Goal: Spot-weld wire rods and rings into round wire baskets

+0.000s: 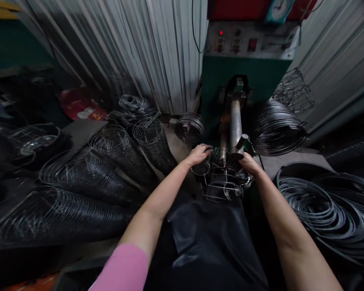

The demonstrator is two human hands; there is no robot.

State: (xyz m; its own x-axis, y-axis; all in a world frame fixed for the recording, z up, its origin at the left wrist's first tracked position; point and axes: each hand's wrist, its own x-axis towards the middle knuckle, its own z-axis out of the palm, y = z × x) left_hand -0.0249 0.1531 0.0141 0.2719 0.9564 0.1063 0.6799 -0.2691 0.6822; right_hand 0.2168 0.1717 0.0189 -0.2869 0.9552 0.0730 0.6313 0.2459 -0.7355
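A wire frame (221, 184) made of rings and thin straight wires sits at the tip of the welding machine's metal rods, just above my black apron (212, 234). My left hand (201, 154) is at its left side, fingers curled over the top wires. On the other side my right hand (248, 162) grips the frame, its fingers partly hidden behind the thick round bar (235, 125). A thinner pointed rod (223, 150) comes down onto the frame between my hands. Dim light hides the exact finger contact.
Stacks of wire rings (79, 210) lean at the left. Looped wire (280, 127) hangs right of the green machine (245, 68), whose panel shows a red light (221, 32). A round tub (280, 171) of wire rings stands at the right. Behind is a corrugated wall (157, 48).
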